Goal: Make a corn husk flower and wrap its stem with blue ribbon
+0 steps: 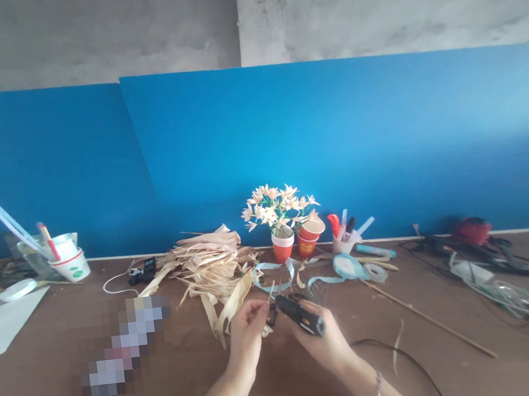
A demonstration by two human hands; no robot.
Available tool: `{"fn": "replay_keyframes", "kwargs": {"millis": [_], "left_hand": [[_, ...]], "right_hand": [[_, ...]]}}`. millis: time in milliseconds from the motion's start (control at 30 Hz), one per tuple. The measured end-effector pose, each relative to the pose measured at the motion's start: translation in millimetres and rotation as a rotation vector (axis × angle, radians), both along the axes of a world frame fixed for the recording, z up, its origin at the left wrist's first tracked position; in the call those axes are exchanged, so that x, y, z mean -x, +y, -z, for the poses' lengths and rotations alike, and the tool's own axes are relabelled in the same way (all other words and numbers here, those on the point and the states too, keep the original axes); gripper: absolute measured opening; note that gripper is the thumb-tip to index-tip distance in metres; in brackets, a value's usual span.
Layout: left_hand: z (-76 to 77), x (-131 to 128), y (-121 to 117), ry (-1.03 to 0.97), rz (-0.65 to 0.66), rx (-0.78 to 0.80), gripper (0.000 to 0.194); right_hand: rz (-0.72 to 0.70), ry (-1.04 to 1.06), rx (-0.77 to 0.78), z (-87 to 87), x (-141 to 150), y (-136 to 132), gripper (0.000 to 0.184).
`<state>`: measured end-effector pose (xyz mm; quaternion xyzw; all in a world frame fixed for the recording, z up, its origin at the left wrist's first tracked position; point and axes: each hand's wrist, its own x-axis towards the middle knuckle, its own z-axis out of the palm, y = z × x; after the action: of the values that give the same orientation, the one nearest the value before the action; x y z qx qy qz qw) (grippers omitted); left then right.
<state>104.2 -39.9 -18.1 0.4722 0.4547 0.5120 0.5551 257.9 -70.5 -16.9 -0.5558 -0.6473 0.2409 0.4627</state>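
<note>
Right hand (324,343) wrapped round black tool (301,315) over the table (209,386), beside left hand (248,332) pinching a small blurred piece (272,315). Husk pile (214,258) and blue ribbon roll (348,266) crowd just beyond. Red-white cup (283,248) holds pale flowers (270,211); white cup (342,246) holds slim sticks (366,226).

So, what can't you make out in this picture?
All in the head view:
Small piece at the left hand: too small and blurred to identify.
Right hand: fingertips mostly hidden by the black tool.
Flower stems: lower ends hidden inside the red cup.
Object at left: masked by pixel blocks.
Black cord: cut off by the bottom edge.
</note>
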Motion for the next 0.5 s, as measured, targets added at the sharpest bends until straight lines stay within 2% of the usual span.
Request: {"fn": "replay_keyframes", "kwargs": {"millis": [500], "left_hand": [[3.6,0.1,1.3,0.011,-0.005,-0.004,0.032]], "right_hand": [[-0.001,-0.020,-0.027,0.4,0.0,-0.5,0.012]]}}
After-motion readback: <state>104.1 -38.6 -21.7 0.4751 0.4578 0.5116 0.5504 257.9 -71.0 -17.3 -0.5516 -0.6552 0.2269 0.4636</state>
